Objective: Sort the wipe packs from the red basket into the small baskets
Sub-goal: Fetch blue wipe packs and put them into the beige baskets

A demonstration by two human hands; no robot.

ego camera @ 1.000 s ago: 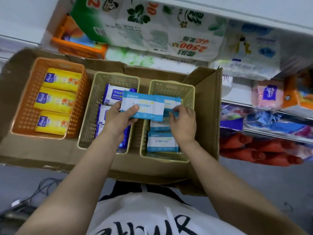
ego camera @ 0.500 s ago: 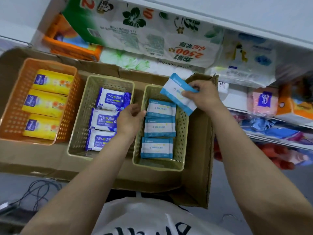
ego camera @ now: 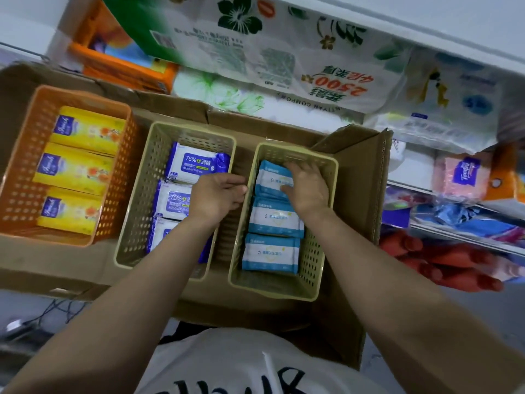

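Three small baskets stand side by side in a cardboard box [ego camera: 360,211]. The orange basket [ego camera: 17,177] on the left holds three yellow packs [ego camera: 76,169]. In the middle beige basket [ego camera: 139,203] lie three white-and-purple alcohol wipe packs [ego camera: 196,163]. The right beige basket [ego camera: 315,251] has light-blue packs [ego camera: 272,251] in a column. My right hand [ego camera: 308,189] holds the farthest light-blue pack [ego camera: 270,179] down inside that basket, fingers over its far edge and thumb on its face. My left hand [ego camera: 218,194] hovers with loosely curled fingers between the two beige baskets, holding nothing. The red basket is out of view.
Behind the box a shelf carries big tissue bundles [ego camera: 284,52] and an orange package [ego camera: 122,64]. More packaged goods [ego camera: 466,172] and red items [ego camera: 440,265] fill shelves to the right. Cables [ego camera: 56,311] lie on the floor at lower left.
My right hand has brought the light-blue pack from above the box's far right corner down into the far end of the right basket. My left hand stayed near the basket's rim.
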